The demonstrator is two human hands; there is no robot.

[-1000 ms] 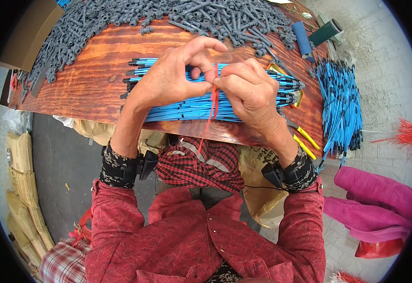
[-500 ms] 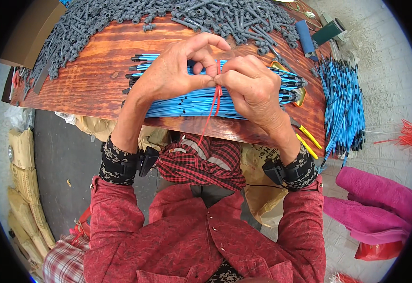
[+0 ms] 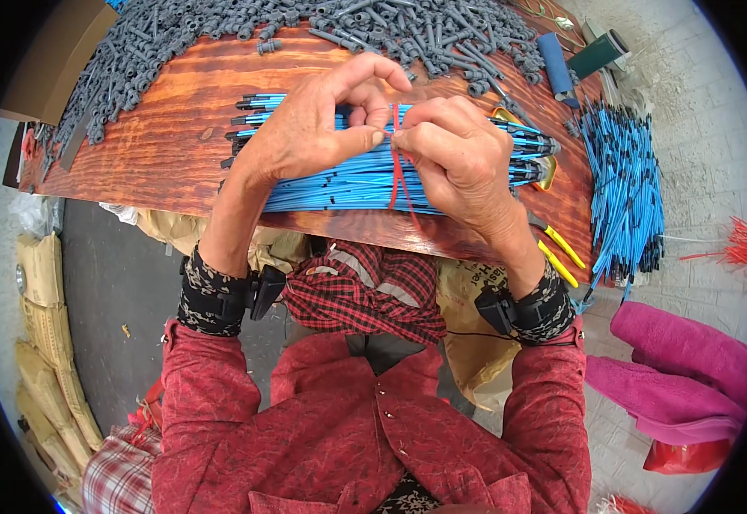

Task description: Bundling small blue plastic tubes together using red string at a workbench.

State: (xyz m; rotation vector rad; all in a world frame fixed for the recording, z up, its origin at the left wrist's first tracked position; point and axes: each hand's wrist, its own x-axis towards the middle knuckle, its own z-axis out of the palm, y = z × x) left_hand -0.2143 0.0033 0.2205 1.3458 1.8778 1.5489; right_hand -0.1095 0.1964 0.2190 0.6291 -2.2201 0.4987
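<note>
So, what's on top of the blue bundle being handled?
A red tie crosses the blue bundle, pinched by the right hand, with the left hand close beside it. Both hands cover parts of the bundle's upper side, so what lies there can't be seen.

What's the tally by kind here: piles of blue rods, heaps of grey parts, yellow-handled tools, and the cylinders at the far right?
Blue rod piles: 2
Grey parts heap: 1 (single parts too many to count)
Yellow-handled tool: 1
Blue cylinder: 1
Dark green cylinder: 1
Total: 6
</note>
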